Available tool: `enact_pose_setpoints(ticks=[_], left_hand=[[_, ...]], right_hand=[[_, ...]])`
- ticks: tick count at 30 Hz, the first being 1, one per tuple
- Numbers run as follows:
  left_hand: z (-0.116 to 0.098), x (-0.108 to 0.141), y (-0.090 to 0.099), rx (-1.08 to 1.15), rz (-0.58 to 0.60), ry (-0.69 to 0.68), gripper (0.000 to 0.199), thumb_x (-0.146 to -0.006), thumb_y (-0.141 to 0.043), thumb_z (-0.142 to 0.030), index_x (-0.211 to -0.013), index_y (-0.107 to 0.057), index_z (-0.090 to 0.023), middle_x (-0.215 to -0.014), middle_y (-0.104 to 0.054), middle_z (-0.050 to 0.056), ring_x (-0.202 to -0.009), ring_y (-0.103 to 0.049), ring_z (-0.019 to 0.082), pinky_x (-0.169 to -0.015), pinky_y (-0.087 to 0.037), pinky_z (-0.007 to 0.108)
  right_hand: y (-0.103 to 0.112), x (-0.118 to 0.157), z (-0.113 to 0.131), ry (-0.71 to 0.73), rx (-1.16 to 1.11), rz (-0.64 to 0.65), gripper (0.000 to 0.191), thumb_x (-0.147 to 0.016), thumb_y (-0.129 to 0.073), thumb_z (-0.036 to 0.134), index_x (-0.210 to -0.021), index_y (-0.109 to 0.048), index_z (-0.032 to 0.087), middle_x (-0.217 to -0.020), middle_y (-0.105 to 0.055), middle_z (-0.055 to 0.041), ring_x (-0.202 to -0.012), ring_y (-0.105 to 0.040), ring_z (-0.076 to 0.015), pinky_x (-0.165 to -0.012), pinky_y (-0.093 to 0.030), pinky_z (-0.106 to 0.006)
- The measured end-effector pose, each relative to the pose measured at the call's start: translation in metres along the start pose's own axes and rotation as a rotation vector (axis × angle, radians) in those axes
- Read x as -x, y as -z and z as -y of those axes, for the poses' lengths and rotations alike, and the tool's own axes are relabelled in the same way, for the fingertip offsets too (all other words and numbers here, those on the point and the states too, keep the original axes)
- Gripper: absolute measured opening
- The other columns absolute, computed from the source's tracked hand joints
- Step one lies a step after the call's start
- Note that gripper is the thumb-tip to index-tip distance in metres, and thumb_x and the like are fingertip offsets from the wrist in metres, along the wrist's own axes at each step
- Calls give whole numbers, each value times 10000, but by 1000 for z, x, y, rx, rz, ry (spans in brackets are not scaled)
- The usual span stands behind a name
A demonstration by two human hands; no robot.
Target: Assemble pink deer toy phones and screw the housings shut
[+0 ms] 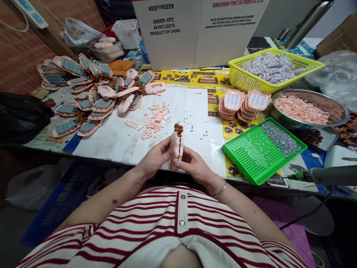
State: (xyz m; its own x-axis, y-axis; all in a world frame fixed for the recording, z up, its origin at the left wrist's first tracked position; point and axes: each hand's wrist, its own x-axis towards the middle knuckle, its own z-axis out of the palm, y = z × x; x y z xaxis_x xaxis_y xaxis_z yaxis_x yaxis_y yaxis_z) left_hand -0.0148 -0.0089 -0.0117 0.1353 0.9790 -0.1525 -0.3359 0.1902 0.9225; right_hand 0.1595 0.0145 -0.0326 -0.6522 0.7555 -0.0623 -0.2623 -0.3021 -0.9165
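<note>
Pink plastic, topped by two brown knobs, forms the casing (175, 150) held upright at the near edge of the white-covered desk (108, 149), left of the green tray (240, 160). Left grip (160, 154) pinches its left flank; right grip (193, 162) pinches the opposite side, thumb across the lower front. Dark gaps break the seam, so I judge that uneven squeezing could skew the halves or let them spring apart. A slip so near the edge could drop the casing off the desk.

Loose pink buttons (152, 128) lie well left of the green tray; a careless forearm could sweep them away. Farther left of it, shells with teal circuit boards (103, 104) overlap in a heap, and a nudge might start a slide or strain their innards. Silvery screws (280, 138) fill the tray's far part, where a knock could scatter them. Just right of the tray, the power screwdriver's (331, 175) dangling cord (306, 212) could snag an arm.
</note>
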Motion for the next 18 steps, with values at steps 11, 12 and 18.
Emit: enact_pose_setpoints(ticks=[11, 12, 18], left_hand=[[2, -2, -11, 372, -167, 8, 452, -565, -977, -319, -930, -789, -130, -929, -795, 72, -868, -732, 189, -843, -567, 269], [1, 0, -13, 369, -180, -8, 442, -556, -980, -326, -903, -786, -134, -913, -794, 70, -856, -733, 190, -831, -569, 273], [-4, 7, -15, 316, -221, -118, 397, -506, -994, -276, -812, -755, -194, -882, -779, 38, -851, -735, 206, -819, -584, 319]], right_hand=[[-18, 15, 24, 108, 1016, -170, 597, -984, -427, 608, -1314, -514, 118, -1035, -715, -162, -845, -665, -251, -739, -515, -381], [-20, 16, 24, 118, 1106, -182, 573, -1003, -385, 593, -1283, -524, 113, -993, -724, -167, -802, -666, -250, -702, -502, -369], [-16, 15, 23, 295, 1163, -127, 446, -1034, -362, 532, -1146, -559, 149, -945, -752, -142, -755, -679, -220, -659, -503, -341]])
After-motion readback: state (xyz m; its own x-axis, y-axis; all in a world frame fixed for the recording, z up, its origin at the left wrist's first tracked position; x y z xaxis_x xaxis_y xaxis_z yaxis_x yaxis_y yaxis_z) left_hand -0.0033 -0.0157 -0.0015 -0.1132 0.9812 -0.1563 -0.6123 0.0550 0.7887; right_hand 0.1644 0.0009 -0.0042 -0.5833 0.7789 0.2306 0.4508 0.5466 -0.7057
